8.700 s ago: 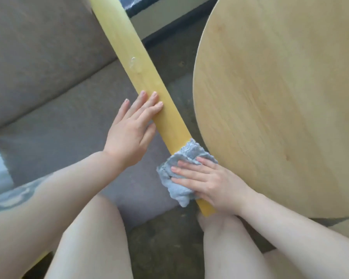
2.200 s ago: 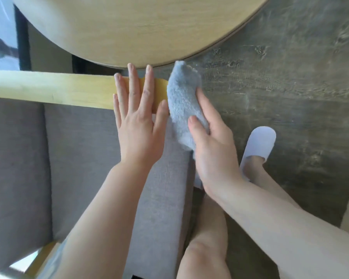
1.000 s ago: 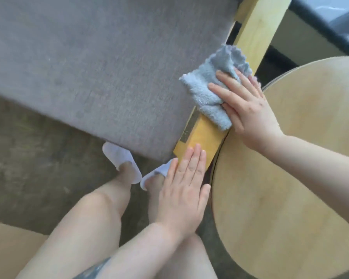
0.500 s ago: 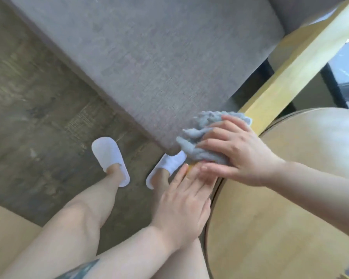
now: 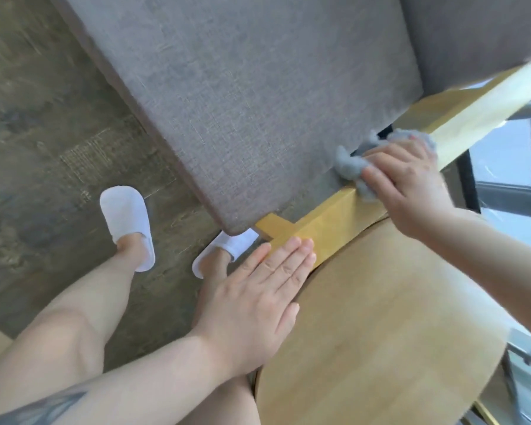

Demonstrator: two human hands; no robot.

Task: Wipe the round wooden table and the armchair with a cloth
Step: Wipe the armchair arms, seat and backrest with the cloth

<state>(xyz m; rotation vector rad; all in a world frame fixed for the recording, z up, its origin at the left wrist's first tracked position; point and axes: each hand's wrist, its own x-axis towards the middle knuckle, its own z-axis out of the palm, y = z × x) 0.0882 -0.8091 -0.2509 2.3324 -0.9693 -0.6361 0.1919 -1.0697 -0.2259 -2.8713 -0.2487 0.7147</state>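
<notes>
Head view, looking steeply down; edges of the frame smeared with blur. My right hand (image 5: 408, 185) has its fingers (image 5: 380, 174) curled closed around the grey cloth (image 5: 348, 165), bunched and pressed onto the yellow wooden armrest (image 5: 334, 223) of the armchair, right where the rail meets the grey seat cushion (image 5: 242, 102). Most of the cloth is hidden under the hand; only a wad at the cushion side and a frill beyond the knuckles show. My left hand (image 5: 258, 299) lies flat, fingers straight and together, holding nothing, tips resting on the near end of the armrest. The palm covers the spot where the rail and the round wooden bench (image 5: 380, 332) come together, so I cannot tell whether the two touch. Bench top sits lower right, its far edge cut off by the frame and partly crossed by my right forearm. The armrest's far end washes out in glare towards the window (image 5: 503, 179). Two white slippers (image 5: 126, 222) on the dark floor (image 5: 43, 148); the right one is half tucked under the cushion corner. A dark marking on my left forearm is cropped at the bottom edge and unreadable.
</notes>
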